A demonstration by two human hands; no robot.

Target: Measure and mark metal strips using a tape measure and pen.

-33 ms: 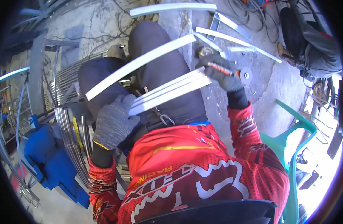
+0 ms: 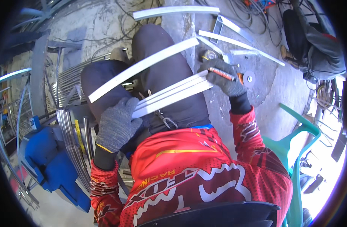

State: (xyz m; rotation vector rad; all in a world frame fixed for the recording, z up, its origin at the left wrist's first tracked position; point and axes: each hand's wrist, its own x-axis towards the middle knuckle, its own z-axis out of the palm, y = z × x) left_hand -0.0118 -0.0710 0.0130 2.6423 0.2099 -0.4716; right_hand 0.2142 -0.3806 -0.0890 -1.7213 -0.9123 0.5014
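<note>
A bundle of flat, pale grey metal strips, smooth and slightly curved, lies slantwise across the lap of the seated person, resting on dark trousers. It rises from lower left to upper right. The strips are stacked edge to edge, and their long faces catch the daylight with a dull, brushed sheen.

The left hand, in a speckled grey knitted glove with a yellow cuff trim, closes its grip around the lower end of the bundle, fingers wrapped over the top. The right hand, in a darker grey knitted glove, is curled shut at the upper end of the bundle, holding a slim red and black marker pen against the strips there.

A second, single curved white metal strip lies loose across the thighs just above the bundle, running nearly parallel to it and apart from both hands.

On the rough grey concrete floor beyond the knees lie more long pale metal strips, well apart from the lap. An orange-bodied angle grinder with a round grey disc sits just beside the right hand. To the left stands a rack of thin curved steel bars, ribbed and shiny, with a blue plastic chair beside it. A green plastic chair stands to the right.
</note>
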